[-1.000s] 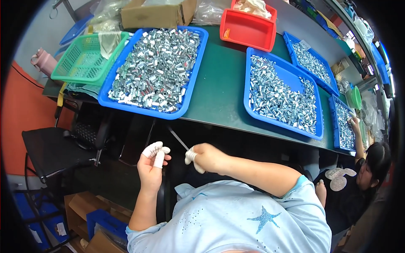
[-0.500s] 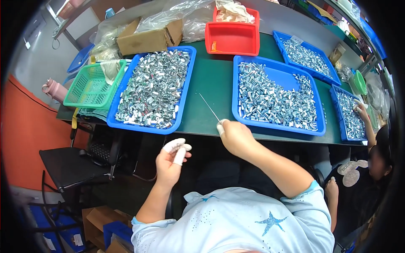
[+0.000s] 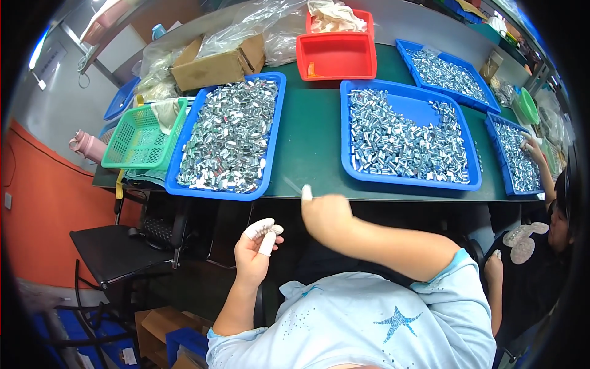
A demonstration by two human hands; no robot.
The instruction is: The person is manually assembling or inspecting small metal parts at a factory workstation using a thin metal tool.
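Observation:
My left hand (image 3: 253,253) is held in front of the table edge, thumb and fingers pinched together. White finger cots cover its fingertips, and whatever lies between them is too small to make out. My right hand (image 3: 327,216), also with a white finger cot, is closed on a thin metal rod (image 3: 291,184), which is smeared by motion and points to the upper left. Beyond my left hand lies a blue tray (image 3: 276,136) full of small silvery metal cylinders. Another blue tray (image 3: 410,112), beyond my right hand, holds similar bluish-silver cylinders and shows bare plastic at its far side.
Left stands a green basket (image 3: 136,165) beside a pink bottle (image 3: 88,146). At the back are a cardboard box (image 3: 212,72) and a red bin (image 3: 336,55). More blue trays of cylinders stand right, where another person's hand (image 3: 532,146) reaches into one. The green tabletop (image 3: 306,138) shows between trays.
My right hand has moved left and toward me with the rod, closer to my left hand. My left hand stays pinched, slightly lower and to the right. The whole view has shifted a little.

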